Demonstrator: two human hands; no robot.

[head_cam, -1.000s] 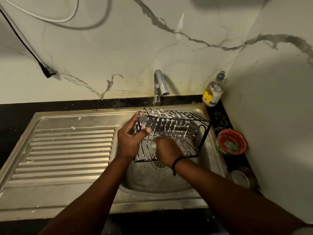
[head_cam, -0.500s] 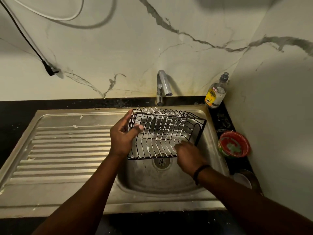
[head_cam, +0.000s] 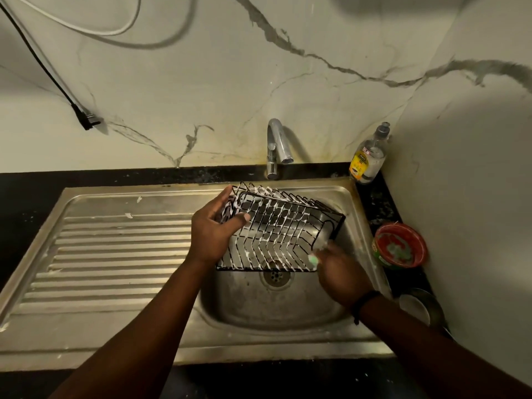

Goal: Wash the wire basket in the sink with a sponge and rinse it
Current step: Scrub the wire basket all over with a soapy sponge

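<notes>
Soapy wire basket [head_cam: 276, 234] tilted over drain [head_cam: 275, 277]; our left hand [head_cam: 214, 231] still grips it, right hand [head_cam: 336, 272] clutching sponge [head_cam: 313, 260] has slid to its right corner; scrubbing nearly complete, rinse pending.

Veined marble walls [head_cam: 288, 90] meet in corner (right); black countertop [head_cam: 28, 203]; dim yellowish light.

Sliding the right hand [head_cam: 338, 276] and sponge [head_cam: 313, 260] from the basket [head_cam: 276, 231] middle out to its near right corner; tilting basket further.
</notes>
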